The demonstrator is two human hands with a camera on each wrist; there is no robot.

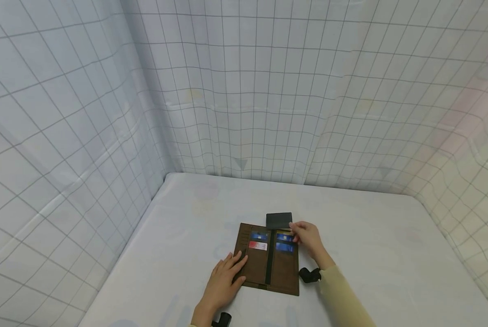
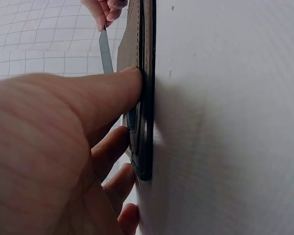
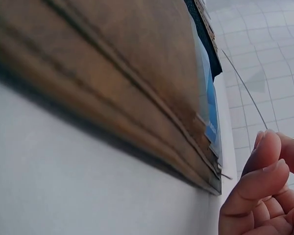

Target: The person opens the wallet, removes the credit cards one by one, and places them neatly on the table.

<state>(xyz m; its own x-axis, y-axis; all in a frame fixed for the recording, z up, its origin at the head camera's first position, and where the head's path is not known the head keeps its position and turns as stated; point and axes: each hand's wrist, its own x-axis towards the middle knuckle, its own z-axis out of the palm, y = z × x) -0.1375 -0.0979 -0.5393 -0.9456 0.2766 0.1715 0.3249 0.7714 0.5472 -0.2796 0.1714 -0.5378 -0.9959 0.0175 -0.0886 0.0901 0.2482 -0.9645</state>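
Observation:
A long brown wallet (image 1: 255, 267) lies unfolded on the table, with a dark band down its middle. In its slots sit a red-and-white card (image 1: 258, 245) and several blue cards (image 1: 284, 247). My right hand (image 1: 309, 238) pinches a dark card (image 1: 279, 220) by its corner between thumb and fingertips, above the wallet's far edge. The right wrist view shows this card edge-on as a thin line (image 3: 245, 89). My left hand (image 1: 223, 284) rests on the wallet's left side with fingers spread; its thumb (image 2: 112, 90) presses the near edge in the left wrist view.
The white-covered table (image 1: 186, 227) spreads around the wallet. White grid-patterned curtains (image 1: 268, 91) hang behind it and at both sides. A black wrist camera (image 1: 310, 274) sits at my right wrist, another (image 1: 224, 319) at my left.

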